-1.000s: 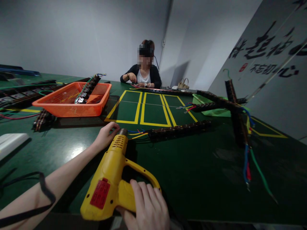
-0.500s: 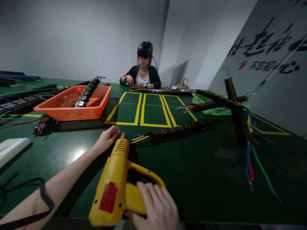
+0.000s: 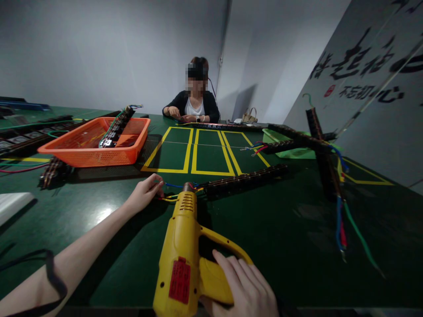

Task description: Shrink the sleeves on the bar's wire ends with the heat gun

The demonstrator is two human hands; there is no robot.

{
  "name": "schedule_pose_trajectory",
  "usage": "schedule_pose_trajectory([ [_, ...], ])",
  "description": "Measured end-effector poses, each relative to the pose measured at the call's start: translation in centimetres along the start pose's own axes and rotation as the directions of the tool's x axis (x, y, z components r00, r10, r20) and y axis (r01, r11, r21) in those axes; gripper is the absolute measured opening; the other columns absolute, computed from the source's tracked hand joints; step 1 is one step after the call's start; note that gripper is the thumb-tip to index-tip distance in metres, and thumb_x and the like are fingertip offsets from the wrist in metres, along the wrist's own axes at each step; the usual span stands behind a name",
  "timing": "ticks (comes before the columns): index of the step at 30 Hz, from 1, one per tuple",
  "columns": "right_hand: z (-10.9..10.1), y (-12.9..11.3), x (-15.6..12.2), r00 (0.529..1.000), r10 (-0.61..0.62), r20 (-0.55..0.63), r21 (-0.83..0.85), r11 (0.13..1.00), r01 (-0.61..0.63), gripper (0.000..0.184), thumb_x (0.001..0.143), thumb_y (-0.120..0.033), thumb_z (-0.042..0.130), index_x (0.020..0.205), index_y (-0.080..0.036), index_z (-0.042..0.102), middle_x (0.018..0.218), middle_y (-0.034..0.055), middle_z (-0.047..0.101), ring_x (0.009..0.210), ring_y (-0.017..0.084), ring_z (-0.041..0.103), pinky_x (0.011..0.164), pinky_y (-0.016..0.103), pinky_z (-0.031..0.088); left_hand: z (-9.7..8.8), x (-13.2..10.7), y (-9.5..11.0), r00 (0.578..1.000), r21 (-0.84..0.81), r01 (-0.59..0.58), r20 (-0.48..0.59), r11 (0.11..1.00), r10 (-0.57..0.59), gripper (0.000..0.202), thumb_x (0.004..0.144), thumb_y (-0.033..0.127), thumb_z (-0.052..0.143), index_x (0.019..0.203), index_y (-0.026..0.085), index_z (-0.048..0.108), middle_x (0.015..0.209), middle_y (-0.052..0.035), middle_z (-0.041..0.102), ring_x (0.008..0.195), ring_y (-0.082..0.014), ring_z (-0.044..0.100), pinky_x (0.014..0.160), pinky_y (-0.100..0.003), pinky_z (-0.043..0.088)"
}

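Note:
A yellow heat gun (image 3: pixel 180 246) with a red label is gripped by its handle in my right hand (image 3: pixel 246 286). Its metal nozzle (image 3: pixel 188 187) points away from me, over the coloured wires (image 3: pixel 170 198) of a long black terminal strip (image 3: pixel 244 181) on the table. My left hand (image 3: pixel 147 191) pinches the ends of these wires, blue and yellow among them, left of the nozzle. Whether the nozzle touches the wires I cannot tell.
An orange basket (image 3: pixel 92 156) holding a similar strip stands left. More wired strips (image 3: pixel 322 149) are stacked crosswise at right over a green basket (image 3: pixel 292 152). A co-worker (image 3: pixel 194 103) sits across the green table. A white object (image 3: pixel 15 204) lies at the left edge.
The heat gun has moved right with my right hand; its nozzle has gone from beside my left fingertips to over the wires nearer the strip. My left hand stays almost in place.

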State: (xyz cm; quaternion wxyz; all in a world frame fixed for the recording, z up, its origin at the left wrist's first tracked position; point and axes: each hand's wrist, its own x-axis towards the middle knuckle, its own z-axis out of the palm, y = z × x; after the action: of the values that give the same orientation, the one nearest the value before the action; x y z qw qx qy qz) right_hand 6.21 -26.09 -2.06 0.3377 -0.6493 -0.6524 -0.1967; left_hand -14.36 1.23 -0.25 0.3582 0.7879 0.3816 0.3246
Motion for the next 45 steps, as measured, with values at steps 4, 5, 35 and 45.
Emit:
schedule_pose_trajectory([
  [4, -1.0, -0.1, 0.9, 0.992, -0.062, 0.112, -0.029, 0.997, 0.066, 0.047, 0.08, -0.052, 0.053, 0.117, -0.024, 0.058, 0.089, -0.0002, 0.07, 0.078, 0.02, 0.066, 0.073, 0.035, 0.043, -0.2, 0.1, -0.2, 0.999, 0.039, -0.028, 0.032, 0.999, 0.027, 0.038, 0.085, 0.053, 0.044, 0.092, 0.017, 0.053, 0.067, -0.0017, 0.065, 0.064, -0.0158, 0.061, 0.066, -0.026, 0.047],
  [5, -1.3, -0.1, 1.2, 0.99, -0.064, 0.128, -0.035, 0.997, 0.069, 0.047, 0.076, -0.049, 0.058, 0.115, -0.024, 0.059, 0.09, -0.0008, 0.07, 0.078, 0.021, 0.066, 0.073, 0.035, 0.044, -0.2, 0.1, -0.3, 0.999, 0.058, -0.04, 0.036, 0.998, 0.038, 0.038, 0.085, 0.052, 0.044, 0.093, 0.017, 0.055, 0.067, -0.002, 0.065, 0.065, -0.0159, 0.061, 0.067, -0.026, 0.047],
  [35, 1.2, -6.6, 3.8, 0.943, -0.111, 0.315, 0.021, 0.994, 0.11, 0.07, 0.058, -0.05, 0.082, 0.113, -0.015, 0.056, 0.091, 0.0017, 0.065, 0.078, 0.02, 0.061, 0.066, 0.035, 0.052, -0.4, 0.1, 0.1, 0.998, 0.242, -0.056, -0.02, 0.969, 0.062, 0.039, 0.078, 0.049, 0.05, 0.089, 0.015, 0.064, 0.085, -0.0062, 0.07, 0.077, -0.0198, 0.06, 0.068, -0.025, 0.045],
  [45, 1.1, -6.5, 3.7, 0.943, -0.139, 0.304, 0.051, 0.99, 0.13, 0.078, 0.059, -0.045, 0.083, 0.123, -0.014, 0.053, 0.093, 0.003, 0.065, 0.078, 0.021, 0.06, 0.066, 0.037, 0.051, -0.5, 0.1, 0.0, 0.998, 0.236, -0.022, -0.05, 0.972, 0.035, 0.041, 0.08, 0.05, 0.047, 0.091, 0.015, 0.064, 0.086, -0.007, 0.07, 0.078, -0.0196, 0.062, 0.072, -0.027, 0.047],
])
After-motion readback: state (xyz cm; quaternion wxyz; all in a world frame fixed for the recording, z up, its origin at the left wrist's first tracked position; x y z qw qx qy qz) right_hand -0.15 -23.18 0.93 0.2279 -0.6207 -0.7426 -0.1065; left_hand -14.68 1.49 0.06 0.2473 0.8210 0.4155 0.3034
